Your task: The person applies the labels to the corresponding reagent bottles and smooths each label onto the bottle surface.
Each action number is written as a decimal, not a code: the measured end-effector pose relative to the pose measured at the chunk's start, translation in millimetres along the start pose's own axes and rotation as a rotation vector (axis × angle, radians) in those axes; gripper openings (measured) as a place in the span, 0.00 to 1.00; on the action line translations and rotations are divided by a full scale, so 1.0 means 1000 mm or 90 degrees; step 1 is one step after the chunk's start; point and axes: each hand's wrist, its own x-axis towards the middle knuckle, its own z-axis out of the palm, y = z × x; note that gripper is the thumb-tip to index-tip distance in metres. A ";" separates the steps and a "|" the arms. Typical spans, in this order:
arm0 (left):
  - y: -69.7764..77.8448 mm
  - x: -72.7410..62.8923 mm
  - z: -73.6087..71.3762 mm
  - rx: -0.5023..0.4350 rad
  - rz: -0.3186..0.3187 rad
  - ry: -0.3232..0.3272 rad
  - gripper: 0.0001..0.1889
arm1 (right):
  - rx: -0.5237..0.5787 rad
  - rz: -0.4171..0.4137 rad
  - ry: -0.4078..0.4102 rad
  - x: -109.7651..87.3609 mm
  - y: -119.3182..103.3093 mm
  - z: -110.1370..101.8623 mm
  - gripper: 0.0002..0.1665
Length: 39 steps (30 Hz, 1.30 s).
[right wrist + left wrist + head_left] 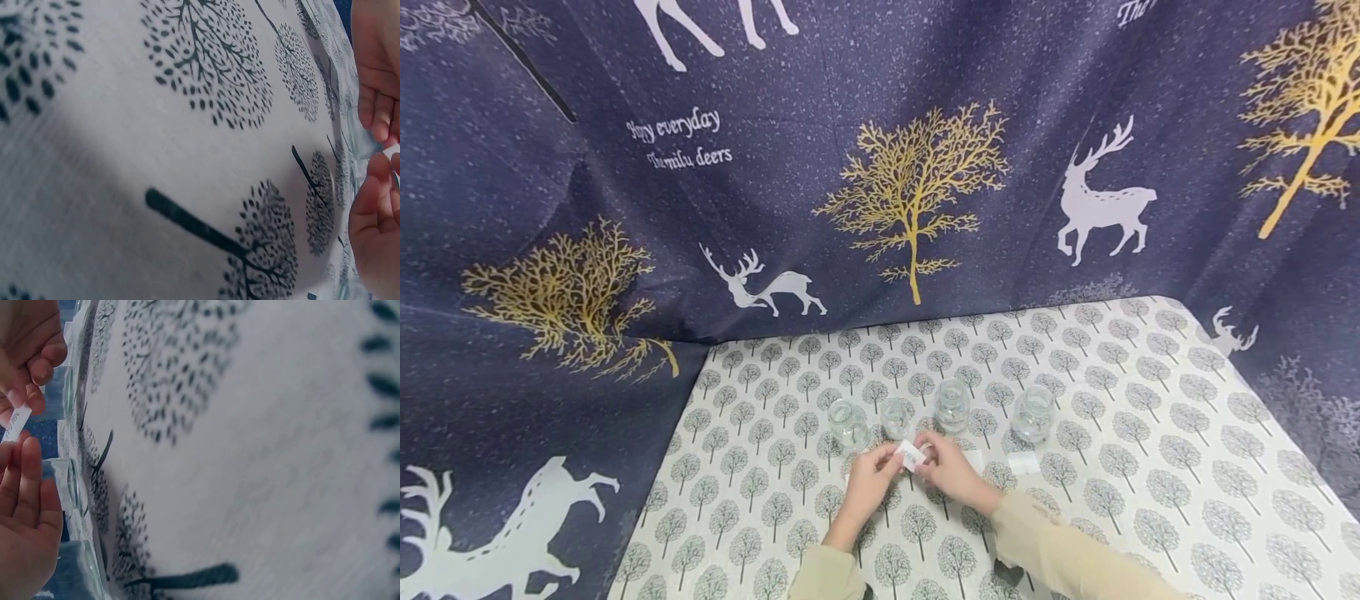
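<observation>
In front of the jars, my left hand [874,477] and right hand [951,471] pinch a small white paper label [911,455] between fingertips, one at each side. Dark writing shows on the label in the left wrist view, where the left hand [28,519] is below and the right hand [28,356] above. Nearest the hands is a small clear glass jar [896,417]. A second glass jar [848,425] stands to its left. Two more, a jar [952,406] and a wider jar [1034,414], are on the right.
White labels lie on the tablecloth right of my hands, one label [1022,463] below the rightmost jar and another label [974,461] partly behind the right hand. The tablecloth [1150,467] has a tree print. A dark blue curtain [775,217] hangs behind the table's far edge.
</observation>
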 end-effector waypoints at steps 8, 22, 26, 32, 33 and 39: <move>0.003 -0.002 -0.004 0.057 0.019 -0.019 0.14 | -0.055 -0.068 0.025 0.001 -0.008 -0.008 0.21; 0.006 -0.004 -0.006 0.082 0.058 -0.020 0.13 | -0.028 -0.085 0.010 0.002 -0.013 -0.007 0.12; 0.006 -0.005 -0.006 0.086 0.069 -0.021 0.13 | -0.026 -0.075 0.007 0.002 -0.015 -0.006 0.12; 0.007 -0.005 -0.006 0.111 0.082 -0.023 0.13 | -0.005 -0.050 -0.008 -0.002 -0.027 -0.008 0.10; 0.007 -0.005 -0.006 0.119 0.086 -0.022 0.12 | -0.001 -0.044 -0.012 -0.002 -0.027 -0.008 0.10; 0.006 -0.005 -0.005 0.159 0.119 -0.014 0.11 | 0.017 -0.025 -0.026 -0.002 -0.027 -0.008 0.09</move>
